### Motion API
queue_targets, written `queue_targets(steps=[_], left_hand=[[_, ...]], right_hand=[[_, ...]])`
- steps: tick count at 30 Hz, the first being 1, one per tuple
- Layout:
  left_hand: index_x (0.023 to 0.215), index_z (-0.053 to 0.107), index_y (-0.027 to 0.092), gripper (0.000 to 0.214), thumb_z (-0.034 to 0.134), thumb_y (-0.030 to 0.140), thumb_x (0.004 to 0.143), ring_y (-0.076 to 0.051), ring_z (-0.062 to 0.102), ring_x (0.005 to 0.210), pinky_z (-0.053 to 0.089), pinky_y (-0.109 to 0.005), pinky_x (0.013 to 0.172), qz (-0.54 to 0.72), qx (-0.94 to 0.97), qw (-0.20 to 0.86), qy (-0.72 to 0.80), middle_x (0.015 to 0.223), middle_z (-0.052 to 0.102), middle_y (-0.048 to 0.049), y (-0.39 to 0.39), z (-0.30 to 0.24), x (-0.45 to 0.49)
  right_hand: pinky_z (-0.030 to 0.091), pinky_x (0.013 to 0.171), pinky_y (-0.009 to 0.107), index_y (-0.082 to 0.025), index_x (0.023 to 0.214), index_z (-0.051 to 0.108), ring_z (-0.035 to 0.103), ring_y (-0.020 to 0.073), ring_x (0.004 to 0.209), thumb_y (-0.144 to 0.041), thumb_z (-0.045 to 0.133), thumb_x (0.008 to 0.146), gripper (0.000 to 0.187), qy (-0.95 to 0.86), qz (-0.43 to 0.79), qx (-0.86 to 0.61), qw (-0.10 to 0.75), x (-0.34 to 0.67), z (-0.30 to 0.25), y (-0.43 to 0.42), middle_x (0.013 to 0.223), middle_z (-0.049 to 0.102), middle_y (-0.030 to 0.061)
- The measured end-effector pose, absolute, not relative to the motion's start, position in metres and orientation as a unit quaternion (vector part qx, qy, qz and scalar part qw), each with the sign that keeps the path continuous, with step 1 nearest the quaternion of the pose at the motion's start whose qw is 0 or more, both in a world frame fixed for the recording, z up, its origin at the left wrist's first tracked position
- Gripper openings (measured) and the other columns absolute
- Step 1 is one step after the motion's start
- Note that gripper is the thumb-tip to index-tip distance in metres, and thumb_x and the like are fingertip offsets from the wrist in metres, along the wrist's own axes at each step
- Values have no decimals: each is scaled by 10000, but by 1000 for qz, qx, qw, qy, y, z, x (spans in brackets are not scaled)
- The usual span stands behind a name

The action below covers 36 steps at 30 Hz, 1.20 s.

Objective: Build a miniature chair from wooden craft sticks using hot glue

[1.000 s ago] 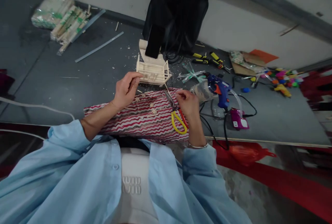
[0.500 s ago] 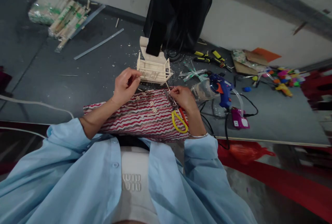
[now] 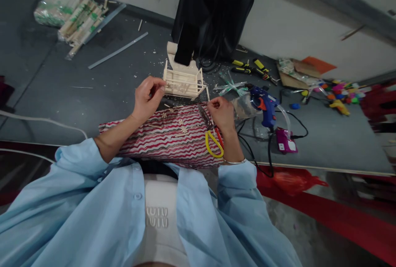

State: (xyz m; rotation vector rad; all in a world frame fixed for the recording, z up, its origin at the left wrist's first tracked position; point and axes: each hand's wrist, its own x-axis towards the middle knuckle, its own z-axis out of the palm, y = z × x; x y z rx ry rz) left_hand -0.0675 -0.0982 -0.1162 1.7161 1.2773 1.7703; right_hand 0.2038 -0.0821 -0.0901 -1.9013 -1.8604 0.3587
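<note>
A small model of thin wooden sticks (image 3: pixel 185 83), like a railed bench or crib, stands beyond the striped cloth (image 3: pixel 161 143). My left hand (image 3: pixel 150 96) is at its left front corner, thumb and forefinger pinched; what lies between them is hidden. At the model's right end my right hand (image 3: pixel 221 112) pinches a thin wooden stick (image 3: pixel 208 93), which points up out of its fingers near the right corner. Scissors (image 3: pixel 214 143) with yellow and red handles lie on the cloth, partly beneath the right hand. Small wooden flower shapes (image 3: pixel 184 130) lie on the cloth.
A phone (image 3: pixel 186 44) leans on a black bag (image 3: pixel 213 11) behind the model. To the right are a blue glue gun (image 3: pixel 267 106), a purple box (image 3: pixel 286 140), yellow-black pliers (image 3: pixel 243 68) and coloured pompoms (image 3: pixel 335 94). Bagged sticks (image 3: pixel 82 24) and a glue stick (image 3: pixel 118 50) lie left.
My left hand has slid slightly left and up along the model's corner. My right hand has moved right with the stick, which now stands more upright beside the model's right end.
</note>
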Motion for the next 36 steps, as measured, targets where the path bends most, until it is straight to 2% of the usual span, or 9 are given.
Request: queue_targets(steps=[4, 8, 10, 13, 17, 24, 27, 30, 36], left_hand=[[948, 685, 215, 140, 611, 332, 935, -130, 501, 699, 398, -276, 693, 640, 577, 202, 465, 761, 562, 10, -96, -120, -69], [928, 675, 217, 132, 608, 331, 918, -129, 496, 688, 399, -274, 677, 638, 554, 218, 488, 757, 567, 11, -94, -121, -69], [905, 677, 210, 113, 595, 288, 895, -124, 499, 672, 398, -268, 660, 627, 555, 212, 503, 748, 591, 10, -93, -120, -70], [847, 688, 190, 117, 576, 198, 817, -123, 505, 639, 402, -263, 644, 552, 616, 194, 527, 707, 615, 9, -92, -118, -73], [847, 738, 165, 182, 586, 145, 748, -174, 609, 761, 465, -298, 757, 365, 754, 175, 517, 757, 691, -30, -91, -113, -77], [1072, 778, 146, 288, 567, 244, 902, -242, 695, 940, 504, -331, 814, 218, 812, 178, 512, 971, 771, -102, -94, -110, -73], [1046, 781, 133, 282, 557, 216, 897, -250, 707, 936, 508, -333, 810, 211, 808, 178, 520, 970, 775, -116, -96, -112, -70], [968, 779, 127, 262, 541, 209, 895, -239, 707, 892, 506, -326, 798, 252, 799, 184, 513, 905, 770, -109, -97, -115, -69], [878, 754, 152, 238, 545, 263, 901, -173, 666, 768, 488, -287, 754, 411, 752, 180, 483, 814, 756, -68, -99, -119, -67]], right_hand=[[523, 806, 365, -222, 835, 641, 652, 221, 781, -198, 567, 862, 83, -641, 69, -708, 289, 204, -90, -78, 820, 706, 57], [543, 861, 407, -222, 949, 612, 665, 237, 876, -220, 502, 913, 117, -627, 10, -686, 370, 209, -88, -74, 946, 703, 97], [548, 878, 421, -223, 978, 610, 666, 248, 915, -231, 494, 927, 127, -633, 1, -675, 378, 212, -86, -71, 996, 705, 116], [546, 887, 416, -206, 973, 637, 679, 258, 914, -202, 534, 901, 125, -653, 47, -692, 305, 213, -85, -67, 994, 725, 124], [540, 863, 398, -174, 1052, 689, 699, 274, 925, -170, 537, 879, 231, -650, 90, -734, 176, 207, -89, -70, 991, 761, 127], [523, 919, 398, -158, 1218, 697, 687, 292, 1065, -198, 507, 929, 348, -698, 38, -710, 88, 189, -76, -88, 1170, 746, 168], [520, 901, 405, -138, 1235, 693, 685, 315, 1097, -212, 500, 955, 348, -675, 12, -738, 21, 184, -71, -91, 1181, 742, 194], [515, 850, 374, -158, 1170, 715, 702, 299, 1052, -239, 503, 971, 302, -662, 36, -748, -31, 185, -71, -92, 1147, 758, 174], [477, 774, 341, -164, 1132, 705, 697, 273, 993, -194, 423, 993, 316, -670, 32, -742, -9, 186, -74, -93, 1121, 754, 160]])
